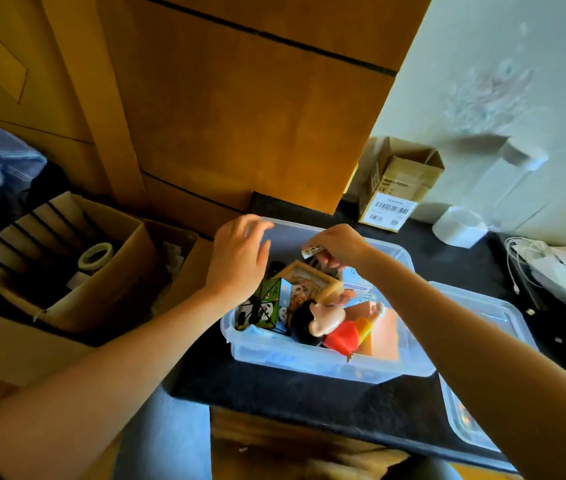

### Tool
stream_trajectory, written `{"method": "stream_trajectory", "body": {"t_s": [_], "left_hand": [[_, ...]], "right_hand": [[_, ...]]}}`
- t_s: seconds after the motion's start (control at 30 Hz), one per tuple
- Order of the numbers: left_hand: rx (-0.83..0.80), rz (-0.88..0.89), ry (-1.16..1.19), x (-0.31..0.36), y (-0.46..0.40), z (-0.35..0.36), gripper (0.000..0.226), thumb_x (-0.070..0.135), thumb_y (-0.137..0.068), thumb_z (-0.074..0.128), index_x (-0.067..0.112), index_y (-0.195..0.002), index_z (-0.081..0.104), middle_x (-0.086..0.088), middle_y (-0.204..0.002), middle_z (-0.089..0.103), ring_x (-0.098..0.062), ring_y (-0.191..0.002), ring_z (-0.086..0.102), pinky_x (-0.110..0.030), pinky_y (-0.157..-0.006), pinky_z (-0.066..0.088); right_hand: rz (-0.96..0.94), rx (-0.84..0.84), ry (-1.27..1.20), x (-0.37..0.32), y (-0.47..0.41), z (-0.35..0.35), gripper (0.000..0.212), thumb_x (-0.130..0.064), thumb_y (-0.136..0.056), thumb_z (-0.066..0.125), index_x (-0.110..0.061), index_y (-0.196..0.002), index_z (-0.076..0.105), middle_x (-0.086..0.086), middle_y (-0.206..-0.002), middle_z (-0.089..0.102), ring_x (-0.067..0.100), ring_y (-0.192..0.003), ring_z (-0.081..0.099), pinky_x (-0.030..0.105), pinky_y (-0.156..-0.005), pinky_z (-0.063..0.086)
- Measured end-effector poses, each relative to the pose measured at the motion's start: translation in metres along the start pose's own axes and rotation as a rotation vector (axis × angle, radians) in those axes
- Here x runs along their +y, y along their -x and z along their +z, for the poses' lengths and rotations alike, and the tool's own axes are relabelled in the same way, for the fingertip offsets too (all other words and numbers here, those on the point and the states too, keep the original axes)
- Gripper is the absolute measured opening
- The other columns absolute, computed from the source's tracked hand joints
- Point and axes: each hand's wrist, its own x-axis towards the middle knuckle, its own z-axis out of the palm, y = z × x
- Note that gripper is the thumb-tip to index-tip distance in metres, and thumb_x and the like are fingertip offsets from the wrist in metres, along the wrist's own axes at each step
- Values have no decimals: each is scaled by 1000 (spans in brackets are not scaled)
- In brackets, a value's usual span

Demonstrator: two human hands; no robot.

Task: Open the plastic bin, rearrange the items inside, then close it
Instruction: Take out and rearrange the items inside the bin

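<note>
The clear plastic bin (pixel 312 363) stands open on a black tabletop, and its lid (pixel 482 306) lies to its right, partly under my right forearm. Inside lie a green panda-print box (pixel 264 308), a wooden-framed picture (pixel 309 280) and a doll (pixel 330 327) with black hair and a red shirt. My right hand (pixel 338 245) hovers over the bin's far side and pinches a small white printed item (pixel 312 251). My left hand (pixel 238 254) floats above the bin's far left corner with relaxed, spread fingers, holding nothing.
A tall wooden cabinet (pixel 240 116) rises behind the bin. An open cardboard box (pixel 399 188) and a white roll (pixel 459 226) stand at the back right. White cables (pixel 530 258) lie at the right edge. Cardboard boxes with a tape roll (pixel 96 255) sit to the left.
</note>
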Motion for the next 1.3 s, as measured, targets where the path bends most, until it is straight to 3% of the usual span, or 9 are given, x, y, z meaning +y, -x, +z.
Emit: {"method": "stream_trajectory", "body": {"t_s": [0.07,0.17,0.37,0.5,0.73,0.87,1.03,1.17,1.3], "left_hand": [[-133,102,241,17,-1,-3,23,17,-96,52,12,-115,61,-4,-118,56,-18,-111,53,-33,-95,42],[-658,13,534,50,-2,-6,32,48,-87,57,23,-106,65,6,-105,63,-10,-98,60,-27,-84,50],[-1061,120,127,85,3,14,69,71,-71,62,27,-123,50,17,-106,51,-7,-93,49,-20,-72,36],[-1057,78,62,97,5,25,59,66,-73,64,21,-111,56,2,-97,62,-15,-84,56,-29,-73,46],[-812,-175,222,92,-6,6,47,63,-66,70,25,-88,53,8,-53,61,-5,-39,50,-22,-47,39],[-616,-265,-73,69,-20,-20,64,80,-60,59,22,-85,53,6,-46,60,-11,-50,55,-25,-54,39],[-495,-279,-299,64,-22,-19,47,65,-69,65,20,-75,51,4,-73,58,-13,-65,56,-24,-51,34],[-373,-300,-263,69,-27,-10,48,53,-87,52,14,-115,55,-4,-117,57,-25,-109,56,-31,-70,44],[-276,-69,-318,87,-20,-2,37,34,-92,54,18,-125,52,-8,-127,47,-25,-114,46,-37,-86,41]], "right_hand": [[-50,89,-134,16,16,-14,25,-15,-88,56,-9,-65,59,3,-44,46,12,-35,33,14,-36,26],[-75,184,-308,45,36,-29,20,-12,-91,51,-3,-81,66,5,-53,42,11,-40,30,16,-37,23],[-133,430,-373,98,55,-32,20,-15,-93,50,-8,-88,69,-2,-62,54,8,-51,41,17,-46,30],[-187,538,-329,126,62,-22,23,-24,-97,46,-12,-103,65,-1,-90,64,3,-62,51,10,-47,37],[-255,631,-381,148,63,-10,18,-25,-96,48,-19,-91,64,-5,-83,66,6,-72,60,9,-57,42],[-276,630,-396,150,59,-10,22,-26,-96,47,-15,-90,66,-4,-82,66,7,-73,62,12,-59,44],[-280,633,-393,152,58,-8,24,-27,-96,47,-13,-94,67,-4,-85,66,7,-72,61,12,-58,42],[-272,632,-415,152,58,-7,22,-27,-97,47,-15,-93,65,-4,-85,66,7,-74,61,12,-59,43],[-258,638,-429,153,57,-8,19,-25,-97,45,-18,-94,63,-5,-86,64,8,-73,60,12,-58,42]]}}
